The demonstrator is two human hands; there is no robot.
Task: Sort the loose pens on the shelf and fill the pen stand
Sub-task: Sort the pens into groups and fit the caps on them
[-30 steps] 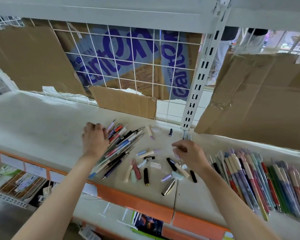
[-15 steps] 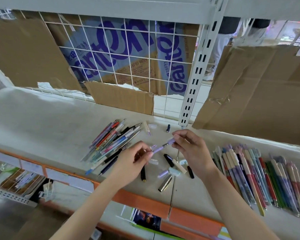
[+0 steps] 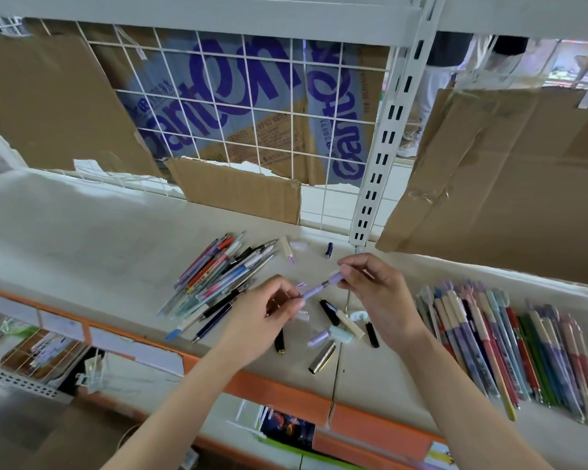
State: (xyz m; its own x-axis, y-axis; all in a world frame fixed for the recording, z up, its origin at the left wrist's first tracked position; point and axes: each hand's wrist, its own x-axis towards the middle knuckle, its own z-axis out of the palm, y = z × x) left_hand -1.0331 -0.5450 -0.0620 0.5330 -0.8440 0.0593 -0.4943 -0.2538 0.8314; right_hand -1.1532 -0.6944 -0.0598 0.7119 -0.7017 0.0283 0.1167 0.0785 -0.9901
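Observation:
Above the shelf (image 3: 82,232) I hold a lilac pen (image 3: 314,289): my left hand (image 3: 262,313) pinches its barrel, and my right hand (image 3: 374,293) pinches a lilac cap (image 3: 335,275) at the pen's tip. A loose pile of mixed pens (image 3: 218,276) lies to the left of my hands. Scattered caps and pen parts (image 3: 333,327) lie under and between them, including a silver cap (image 3: 321,357) and black pieces. A sorted row of pens (image 3: 510,347) lies flat on the right. No pen stand is visible.
A white wire grid (image 3: 252,130) with cardboard sheets (image 3: 510,184) backs the shelf. A slotted upright post (image 3: 384,147) stands behind my right hand. An orange price strip (image 3: 286,395) runs along the front edge; lower shelves hold packaged goods.
My left hand left the pen pile and came to the middle. Both hands lifted the lilac pen and cap off the shelf and now hold them end to end.

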